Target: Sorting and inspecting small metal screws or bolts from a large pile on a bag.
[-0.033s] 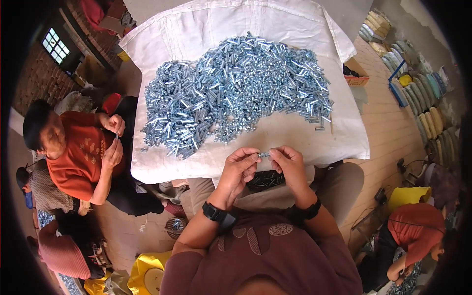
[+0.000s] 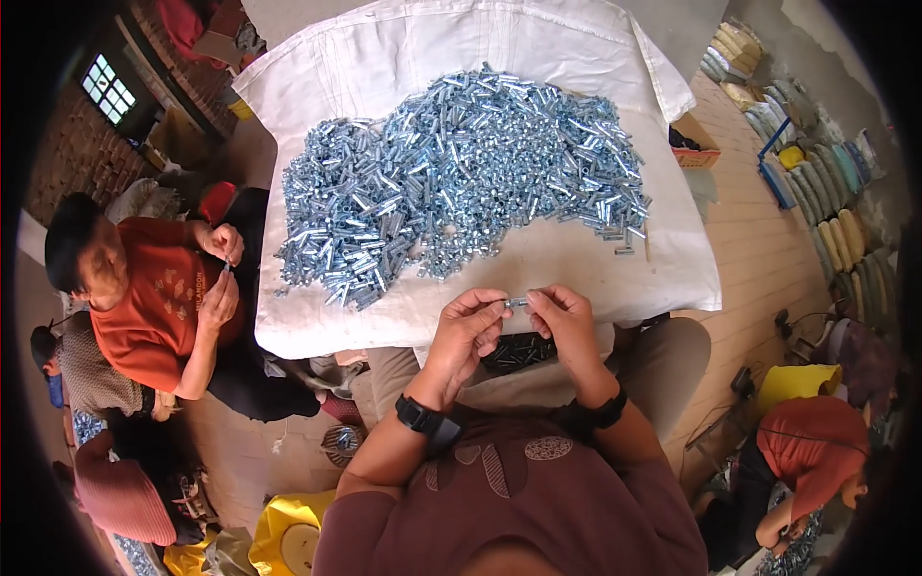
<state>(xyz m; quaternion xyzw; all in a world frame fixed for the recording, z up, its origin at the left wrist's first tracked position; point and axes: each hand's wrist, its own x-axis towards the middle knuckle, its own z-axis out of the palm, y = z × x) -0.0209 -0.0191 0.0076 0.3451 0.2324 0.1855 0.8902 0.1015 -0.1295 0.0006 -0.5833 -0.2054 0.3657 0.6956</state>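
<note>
A short, shiny metal sleeve [image 2: 517, 301] lies level between my two hands, above the near edge of a white cloth-covered table [image 2: 663, 278]. The thumb and forefinger of my left hand [image 2: 470, 322] pinch its left end. Its right end is in the fingertips of my right hand [image 2: 565, 315]. Whether a smaller part sits in the left end is hidden by my fingers. Beyond my hands spreads a big heap of loose silvery metal sleeves [image 2: 375, 202] mixed with small nut-like metal pieces [image 2: 514, 158].
Dark slender parts [image 2: 519, 353] lie in my lap below the table edge. On the left a person in an orange shirt [image 2: 154, 298] holds a small part. Another person [image 2: 816, 451] bends over at the lower right. Filled sacks [image 2: 836, 245] line the right wall.
</note>
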